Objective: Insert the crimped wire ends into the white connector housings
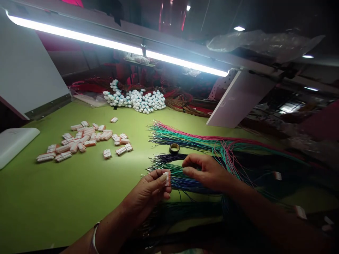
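White connector housing [166, 178] pinched in left hand [148, 192], right hand [203, 171] at three o'clock pinching blue wires [185, 184], looks mid-insertion, tips need careful aiming.

The person's left hand [149, 192] and right hand [205, 171] were both bare. The nails were cut short, and the left thumbnail caught the lamp and showed pale. Both forearms were bare too, for as much of them as showed above the near edge of the table [53, 197]. A thin silver-coloured bangle [94, 237] sat on the left wrist, close to that near edge: a plain, narrow, smooth band with a slight shine. The right forearm lay in deep shadow toward the table's near right corner, and no finer detail could be made out there.
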Demonstrator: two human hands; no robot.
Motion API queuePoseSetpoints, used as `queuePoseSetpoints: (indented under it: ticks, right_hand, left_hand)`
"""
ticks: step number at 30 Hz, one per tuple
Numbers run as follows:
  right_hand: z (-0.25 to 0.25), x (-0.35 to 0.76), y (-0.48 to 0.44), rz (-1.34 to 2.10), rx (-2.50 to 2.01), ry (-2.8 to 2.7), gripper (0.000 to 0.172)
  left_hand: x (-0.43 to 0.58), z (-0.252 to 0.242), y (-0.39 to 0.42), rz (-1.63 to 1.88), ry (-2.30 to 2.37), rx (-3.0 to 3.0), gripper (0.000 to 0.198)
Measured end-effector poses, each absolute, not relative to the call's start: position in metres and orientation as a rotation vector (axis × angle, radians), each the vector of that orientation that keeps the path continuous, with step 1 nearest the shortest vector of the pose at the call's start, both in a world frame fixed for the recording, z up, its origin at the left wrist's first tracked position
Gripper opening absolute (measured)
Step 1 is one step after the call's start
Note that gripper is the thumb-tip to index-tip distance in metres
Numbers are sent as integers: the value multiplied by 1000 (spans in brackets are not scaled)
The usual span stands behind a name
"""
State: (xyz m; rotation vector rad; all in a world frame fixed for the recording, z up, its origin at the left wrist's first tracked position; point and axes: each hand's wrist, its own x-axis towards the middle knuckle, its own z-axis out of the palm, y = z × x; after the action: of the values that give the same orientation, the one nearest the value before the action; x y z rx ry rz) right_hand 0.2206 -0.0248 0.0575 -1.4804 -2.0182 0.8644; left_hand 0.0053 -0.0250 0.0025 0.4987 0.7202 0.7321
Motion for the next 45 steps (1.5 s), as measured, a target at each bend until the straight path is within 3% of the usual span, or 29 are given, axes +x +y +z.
queuePoseSetpoints:
  ticks: [6, 11, 24, 45]
  right_hand:
    - [67, 252, 26, 275, -1827, -2070, 18]
    - [47, 267, 77, 99, -2063, -2105, 13]
    - [11, 286, 144, -93, -2310, -2317, 27]
    - [3, 295, 155, -59, -2072, -2446, 28]
  left_hand:
    - [6, 3, -23, 735, 754, 478, 21]
    - [5, 1, -22, 728, 764, 504, 18]
    - [5, 3, -20, 701, 803, 496, 24]
    - [4, 2, -21, 692, 800, 504, 24]
